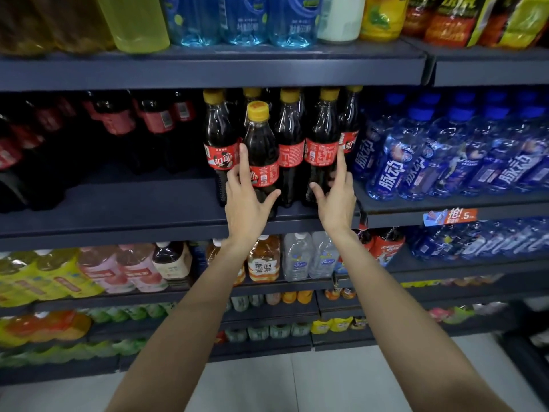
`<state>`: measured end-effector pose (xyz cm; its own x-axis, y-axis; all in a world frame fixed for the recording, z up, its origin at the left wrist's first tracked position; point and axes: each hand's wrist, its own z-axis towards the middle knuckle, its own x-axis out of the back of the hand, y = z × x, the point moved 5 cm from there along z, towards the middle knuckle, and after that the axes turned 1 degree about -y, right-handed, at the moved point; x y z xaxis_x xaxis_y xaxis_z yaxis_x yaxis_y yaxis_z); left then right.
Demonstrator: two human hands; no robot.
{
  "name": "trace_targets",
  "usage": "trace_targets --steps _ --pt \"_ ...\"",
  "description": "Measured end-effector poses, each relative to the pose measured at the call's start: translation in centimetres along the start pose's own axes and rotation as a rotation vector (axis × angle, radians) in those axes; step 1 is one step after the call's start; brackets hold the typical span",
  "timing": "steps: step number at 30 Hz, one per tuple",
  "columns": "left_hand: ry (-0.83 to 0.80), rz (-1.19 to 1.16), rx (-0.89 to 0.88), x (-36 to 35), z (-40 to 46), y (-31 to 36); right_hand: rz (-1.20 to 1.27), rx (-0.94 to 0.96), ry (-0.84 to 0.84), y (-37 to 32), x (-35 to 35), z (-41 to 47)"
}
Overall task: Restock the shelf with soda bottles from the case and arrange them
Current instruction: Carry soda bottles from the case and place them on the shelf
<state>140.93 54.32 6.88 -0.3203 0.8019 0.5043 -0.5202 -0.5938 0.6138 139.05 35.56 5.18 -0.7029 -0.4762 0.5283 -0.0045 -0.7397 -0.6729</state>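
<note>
Several cola bottles with yellow caps and red labels stand on the dark middle shelf (124, 224). The front bottle (261, 150) stands nearest the shelf edge, ahead of the row. My left hand (246, 197) reaches up to it, index finger straight along its left side and thumb spread under its lower right. My right hand (335, 197) is beside another cola bottle (322, 138) to the right, index finger straight up along its right side, thumb out toward its base. Neither hand's fingers curl round a bottle. The case is not in view.
Dark red-labelled cola bottles (154, 120) stand deep on the left of the same shelf, with bare shelf in front. Blue drink bottles (416, 156) crowd the shelf section on the right. Other drinks fill the shelves above and below. Grey floor lies at the bottom.
</note>
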Motion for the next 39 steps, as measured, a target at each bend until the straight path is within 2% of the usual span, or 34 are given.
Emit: trace_targets --steps 4,9,14,16,19,22,28,34,37,39 --pt "0.037 -0.085 0.025 1.8 -1.2 -0.8 0.000 -0.002 -0.020 0.0 -0.1 -0.1" --pt "0.158 -0.146 0.048 6.4 -3.4 -3.7 -0.009 0.031 -0.044 0.2 -0.1 -1.0" --pt "0.236 -0.151 0.122 10.5 -2.4 -6.0 -0.019 0.141 0.107 -2.6 0.5 -3.7" --pt "0.257 -0.176 0.164 11.4 -1.8 -6.6 0.036 0.244 0.076 -5.1 -0.5 -4.6" --pt "0.274 -0.162 0.193 12.1 -0.5 -8.0 0.057 0.401 -0.076 -9.0 -3.2 -5.7" --pt "0.221 -0.133 0.207 11.8 1.5 -9.8 -0.009 0.464 -0.206 -11.3 -5.8 -6.2" --pt "0.114 -0.163 0.203 8.5 6.3 -12.0 -0.217 0.465 -0.306 -11.8 -7.9 -5.5" --pt "0.042 -0.158 0.181 5.3 9.0 -12.6 -0.339 0.508 -0.314 -12.3 -8.7 -5.1" --pt "0.045 -0.067 0.171 4.3 8.4 -13.0 -0.360 0.508 -0.319 -12.4 -9.0 -5.4" --pt "0.037 0.099 0.167 3.6 7.2 -13.4 -0.364 0.496 -0.330 -12.4 -9.1 -5.8"
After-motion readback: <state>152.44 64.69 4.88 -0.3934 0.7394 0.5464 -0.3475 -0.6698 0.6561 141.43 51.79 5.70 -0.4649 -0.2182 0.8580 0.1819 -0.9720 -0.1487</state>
